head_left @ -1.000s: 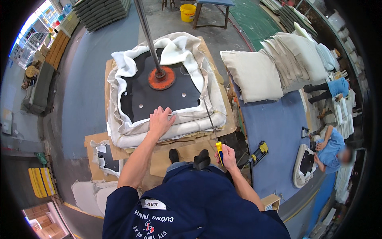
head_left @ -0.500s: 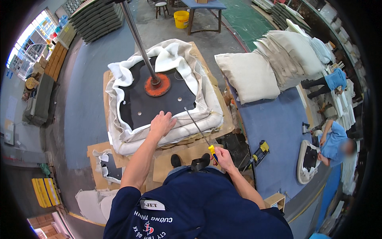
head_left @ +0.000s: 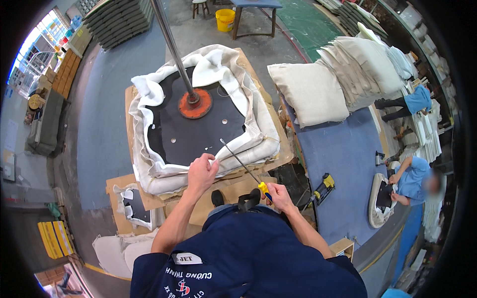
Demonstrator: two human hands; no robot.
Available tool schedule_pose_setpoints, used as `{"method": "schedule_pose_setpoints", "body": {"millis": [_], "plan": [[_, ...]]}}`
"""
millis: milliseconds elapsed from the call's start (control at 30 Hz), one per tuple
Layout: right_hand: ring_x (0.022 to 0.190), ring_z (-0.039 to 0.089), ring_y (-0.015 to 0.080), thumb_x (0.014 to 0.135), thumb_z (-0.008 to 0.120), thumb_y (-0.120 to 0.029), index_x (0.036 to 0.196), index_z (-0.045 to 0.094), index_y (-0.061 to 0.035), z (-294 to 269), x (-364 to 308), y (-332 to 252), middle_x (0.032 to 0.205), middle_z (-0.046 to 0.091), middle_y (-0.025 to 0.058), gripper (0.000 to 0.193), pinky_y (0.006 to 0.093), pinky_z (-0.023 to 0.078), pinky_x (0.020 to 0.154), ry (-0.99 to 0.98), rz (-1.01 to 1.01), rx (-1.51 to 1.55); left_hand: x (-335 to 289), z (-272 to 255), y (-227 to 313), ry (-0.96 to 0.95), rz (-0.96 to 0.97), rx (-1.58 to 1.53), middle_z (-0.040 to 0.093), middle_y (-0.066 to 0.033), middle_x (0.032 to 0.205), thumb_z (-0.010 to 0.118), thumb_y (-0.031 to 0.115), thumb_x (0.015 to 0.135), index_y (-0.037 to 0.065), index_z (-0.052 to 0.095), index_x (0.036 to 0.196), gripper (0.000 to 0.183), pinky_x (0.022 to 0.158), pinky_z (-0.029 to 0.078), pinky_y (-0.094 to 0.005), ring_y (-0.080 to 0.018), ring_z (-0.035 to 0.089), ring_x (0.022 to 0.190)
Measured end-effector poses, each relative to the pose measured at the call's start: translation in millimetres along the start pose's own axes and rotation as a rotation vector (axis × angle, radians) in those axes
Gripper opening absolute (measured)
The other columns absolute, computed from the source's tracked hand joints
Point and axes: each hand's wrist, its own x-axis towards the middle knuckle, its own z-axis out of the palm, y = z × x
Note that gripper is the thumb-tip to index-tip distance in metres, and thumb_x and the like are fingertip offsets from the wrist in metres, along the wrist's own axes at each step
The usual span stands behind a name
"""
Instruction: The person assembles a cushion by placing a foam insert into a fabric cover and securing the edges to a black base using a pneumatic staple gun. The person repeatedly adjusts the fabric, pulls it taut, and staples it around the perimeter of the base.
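A seat cushion (head_left: 263, 149) in pale beige fabric lies underside up in front of me, white padding folded round its black backing (head_left: 164, 121). An orange round plate (head_left: 195, 104) on a metal rod (head_left: 171, 47) presses on that backing. My left hand (head_left: 201, 175) is at the cushion's near edge, fingers curled closed on the cover fabric; their tips are partly hidden. To its right, my right hand (head_left: 279, 196) grips the yellow handle of a screwdriver (head_left: 243, 166). Its long thin shaft slants up and left over the near edge, the tip above the cushion.
On the right, a blue-topped table (head_left: 343, 164) carries stacked beige cushions (head_left: 308, 94) and a yellow-black power tool (head_left: 324, 187). A co-worker (head_left: 415, 176) handles a smaller cushion (head_left: 377, 208) there; another person (head_left: 417, 99) stands beyond. A small seat piece (head_left: 136, 206) lies lower left.
My left hand has drawn back from the black backing to the near edge, its fingers curling in. The screwdriver has shifted slightly left. The co-worker's hands have moved over the smaller cushion.
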Motion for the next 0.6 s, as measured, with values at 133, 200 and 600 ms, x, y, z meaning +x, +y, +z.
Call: {"method": "schedule_pose_setpoints", "body": {"millis": [133,200,600], "plan": [[0.057,0.06,0.009,0.111,0.047,-0.034,0.1,0.072,0.0001,0.5,2.0,-3.7,0.076,0.069,0.0044,0.044,0.0264,0.049,0.054,-0.079,-0.025,-0.04,0.6,-26.3,20.7,0.014,-0.258,-0.795,0.057,0.0017,0.076,0.059,0.029,0.106,0.003,0.067,0.119,0.03,0.06,0.04,-0.0229,-0.0054,0.05,0.069],[0.057,0.06,0.0087,0.111,0.049,-0.034,0.1,0.073,0.0005,0.8,2.2,-5.8,0.076,0.069,0.0042,0.043,0.0266,0.049,0.053,-0.099,-0.024,-0.048,0.2,-42.1,27.1,-0.086,-0.338,-1.052,0.058,0.0033,0.079,0.058,0.02,0.107,0.002,0.065,0.123,0.025,0.061,0.04,-0.0195,-0.0025,0.05,0.069],[0.055,0.062,0.0099,0.105,0.058,-0.031,0.104,0.077,-0.0009,-14.6,-15.1,-22.9,0.072,0.072,0.0044,0.036,0.027,0.051,0.053,-0.206,0.074,-0.267,-48.2,-51.2,2.2,-0.243,-0.443,-0.941,0.068,-0.0025,0.087,0.062,0.015,0.104,0.002,0.066,0.117,0.019,0.071,0.049,-0.0227,-0.0072,0.061,0.077]]}}
